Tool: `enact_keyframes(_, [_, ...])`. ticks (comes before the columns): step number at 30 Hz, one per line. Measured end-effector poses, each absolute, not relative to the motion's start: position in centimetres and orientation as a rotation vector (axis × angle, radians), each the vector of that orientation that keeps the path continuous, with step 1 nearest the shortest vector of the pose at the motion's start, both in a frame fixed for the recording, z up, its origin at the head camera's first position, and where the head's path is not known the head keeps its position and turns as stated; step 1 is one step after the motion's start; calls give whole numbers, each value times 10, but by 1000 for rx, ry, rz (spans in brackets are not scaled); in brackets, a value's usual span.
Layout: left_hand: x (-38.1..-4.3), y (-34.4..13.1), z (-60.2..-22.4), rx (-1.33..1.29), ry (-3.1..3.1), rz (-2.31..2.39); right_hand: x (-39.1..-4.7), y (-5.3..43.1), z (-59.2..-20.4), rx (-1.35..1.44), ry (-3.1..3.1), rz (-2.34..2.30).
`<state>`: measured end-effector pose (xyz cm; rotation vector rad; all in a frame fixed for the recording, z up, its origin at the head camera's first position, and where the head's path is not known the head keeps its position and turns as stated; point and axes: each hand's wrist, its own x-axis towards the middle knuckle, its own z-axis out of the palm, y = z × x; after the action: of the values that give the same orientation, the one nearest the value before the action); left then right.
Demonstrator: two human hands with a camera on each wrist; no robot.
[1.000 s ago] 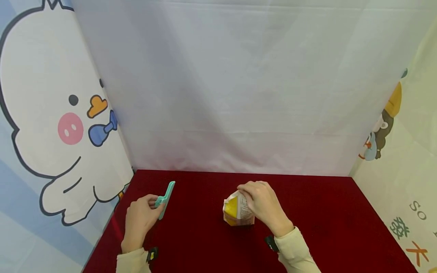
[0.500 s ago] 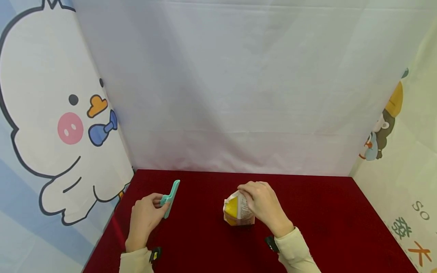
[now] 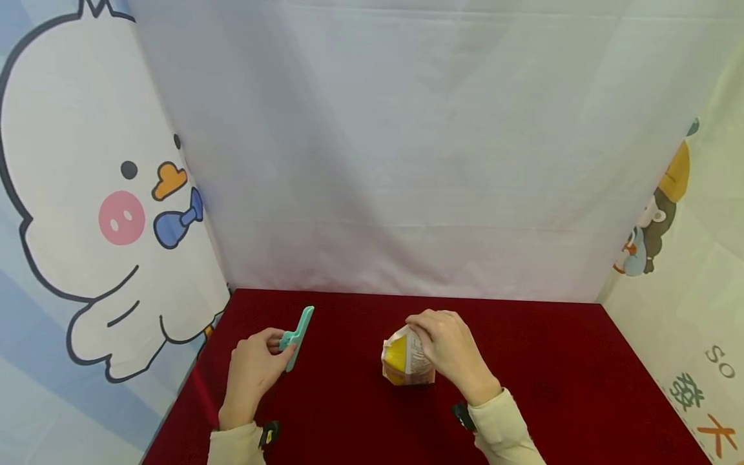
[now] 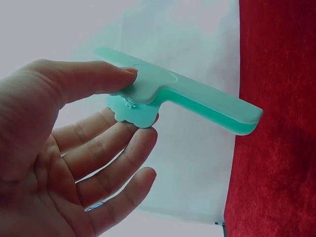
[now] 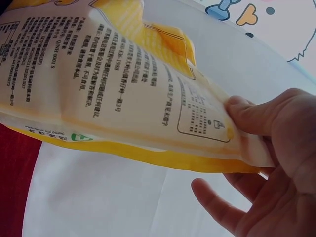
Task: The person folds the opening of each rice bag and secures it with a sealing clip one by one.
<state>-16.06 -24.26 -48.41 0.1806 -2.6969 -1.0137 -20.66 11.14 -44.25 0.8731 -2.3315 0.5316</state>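
In the head view my left hand [image 3: 256, 371] holds a teal bag clip [image 3: 299, 336] over the left part of the table. The left wrist view shows the thumb on one tab of the clip [image 4: 197, 96] and fingertips behind the scalloped other tab. Its two long bars lie close together along their length. Right of centre, my right hand [image 3: 450, 349] pinches the top edge of a yellow and white food packet [image 3: 398, 355]. Close up in the right wrist view, the packet's [image 5: 113, 84] printed back faces the camera, its edge gripped between thumb and fingers. The packet's contents are hidden.
A dark red cloth covers the table [image 3: 360, 426]. Behind it hangs a plain white curtain [image 3: 407, 161]. Cartoon-printed sheets stand at both sides, a white bird [image 3: 87, 161] on the left one.
My left hand has moved right with the bag clip, a little nearer the packet. The right hand and the packet have stayed nearly still. The view has shifted very slightly.
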Motion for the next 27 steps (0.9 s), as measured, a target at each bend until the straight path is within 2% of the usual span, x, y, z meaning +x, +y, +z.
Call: enact_keyframes(27, [-161,-227,-479,86,-2657,-1096,-207,111,-445,865,-2334,584])
